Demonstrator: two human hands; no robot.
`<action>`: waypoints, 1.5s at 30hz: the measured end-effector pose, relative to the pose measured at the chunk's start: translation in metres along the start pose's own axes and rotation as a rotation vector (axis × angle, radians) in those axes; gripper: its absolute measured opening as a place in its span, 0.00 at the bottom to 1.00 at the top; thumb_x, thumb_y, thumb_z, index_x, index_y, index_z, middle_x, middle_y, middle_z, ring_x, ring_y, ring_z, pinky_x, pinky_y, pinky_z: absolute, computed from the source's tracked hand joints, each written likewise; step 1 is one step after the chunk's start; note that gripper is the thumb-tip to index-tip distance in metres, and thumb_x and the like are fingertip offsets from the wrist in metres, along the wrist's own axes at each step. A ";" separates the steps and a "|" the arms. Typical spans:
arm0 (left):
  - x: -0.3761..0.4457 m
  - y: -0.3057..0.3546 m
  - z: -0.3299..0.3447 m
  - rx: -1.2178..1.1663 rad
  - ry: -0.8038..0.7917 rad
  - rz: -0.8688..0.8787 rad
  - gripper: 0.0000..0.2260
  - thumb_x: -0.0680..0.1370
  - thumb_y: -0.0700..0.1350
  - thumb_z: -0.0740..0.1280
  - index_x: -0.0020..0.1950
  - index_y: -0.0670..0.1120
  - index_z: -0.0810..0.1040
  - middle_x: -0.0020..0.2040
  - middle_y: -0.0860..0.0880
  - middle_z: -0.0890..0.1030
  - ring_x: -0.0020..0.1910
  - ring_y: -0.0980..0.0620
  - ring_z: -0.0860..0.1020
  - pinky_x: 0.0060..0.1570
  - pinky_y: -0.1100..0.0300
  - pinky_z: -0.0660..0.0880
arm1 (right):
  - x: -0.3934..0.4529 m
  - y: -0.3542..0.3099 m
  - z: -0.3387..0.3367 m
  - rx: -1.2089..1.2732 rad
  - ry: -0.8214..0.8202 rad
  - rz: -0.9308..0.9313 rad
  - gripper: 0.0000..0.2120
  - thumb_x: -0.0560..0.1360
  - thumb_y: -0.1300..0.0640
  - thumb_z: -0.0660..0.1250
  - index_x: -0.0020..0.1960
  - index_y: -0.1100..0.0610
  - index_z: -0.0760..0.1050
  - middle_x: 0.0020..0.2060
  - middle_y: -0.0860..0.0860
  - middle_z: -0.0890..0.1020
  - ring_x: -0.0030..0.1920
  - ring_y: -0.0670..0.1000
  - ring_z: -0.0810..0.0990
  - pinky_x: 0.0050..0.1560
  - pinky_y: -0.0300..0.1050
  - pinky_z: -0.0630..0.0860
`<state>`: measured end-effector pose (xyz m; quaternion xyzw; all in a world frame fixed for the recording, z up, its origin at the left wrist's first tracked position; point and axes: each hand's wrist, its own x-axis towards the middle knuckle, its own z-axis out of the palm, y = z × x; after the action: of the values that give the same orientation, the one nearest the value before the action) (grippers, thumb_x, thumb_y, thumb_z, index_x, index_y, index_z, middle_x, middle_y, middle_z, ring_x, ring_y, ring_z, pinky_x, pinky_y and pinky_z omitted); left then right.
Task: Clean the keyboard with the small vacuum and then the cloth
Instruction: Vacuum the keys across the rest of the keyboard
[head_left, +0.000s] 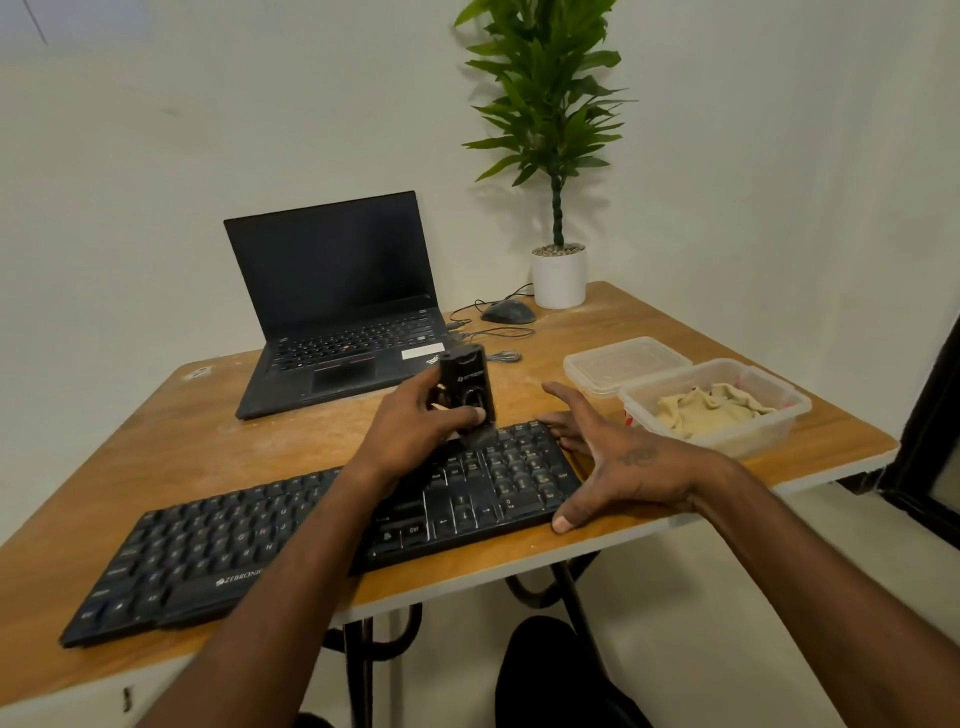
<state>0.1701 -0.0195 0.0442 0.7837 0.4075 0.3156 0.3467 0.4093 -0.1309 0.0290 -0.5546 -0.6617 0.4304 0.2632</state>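
A black keyboard lies slanted across the front of the wooden table. My left hand grips a small black vacuum, held upright with its brush end touching the keys at the keyboard's far right. My right hand is spread open around the keyboard's right end, thumb at the near corner and fingers at the far corner. A beige cloth lies crumpled inside a clear plastic tub to the right.
An open black laptop stands at the back of the table. A wired mouse and a potted plant sit at the back right. A clear lid lies beside the tub. The table edge runs just under my right hand.
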 end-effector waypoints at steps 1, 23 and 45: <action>0.000 0.004 0.006 0.003 -0.009 0.012 0.23 0.78 0.47 0.75 0.72 0.54 0.75 0.56 0.53 0.82 0.51 0.55 0.82 0.41 0.67 0.75 | -0.001 0.000 0.000 -0.006 0.006 0.005 0.66 0.61 0.56 0.86 0.77 0.31 0.40 0.79 0.46 0.58 0.77 0.48 0.58 0.74 0.45 0.60; 0.000 0.018 0.004 -0.520 -0.102 0.035 0.14 0.79 0.42 0.75 0.65 0.47 0.84 0.60 0.43 0.85 0.62 0.45 0.83 0.70 0.43 0.75 | 0.027 -0.042 0.020 0.152 0.483 -0.197 0.14 0.80 0.46 0.66 0.65 0.39 0.76 0.60 0.40 0.82 0.64 0.42 0.77 0.65 0.54 0.74; -0.009 0.018 0.001 -0.718 -0.117 -0.020 0.13 0.83 0.44 0.69 0.63 0.40 0.84 0.56 0.41 0.87 0.51 0.49 0.86 0.49 0.63 0.80 | 0.047 -0.074 0.024 0.499 0.390 -0.062 0.16 0.77 0.50 0.71 0.56 0.62 0.81 0.47 0.60 0.86 0.48 0.57 0.87 0.43 0.45 0.81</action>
<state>0.1741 -0.0356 0.0565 0.6247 0.2579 0.3900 0.6254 0.3404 -0.0934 0.0749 -0.5246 -0.4894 0.4569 0.5259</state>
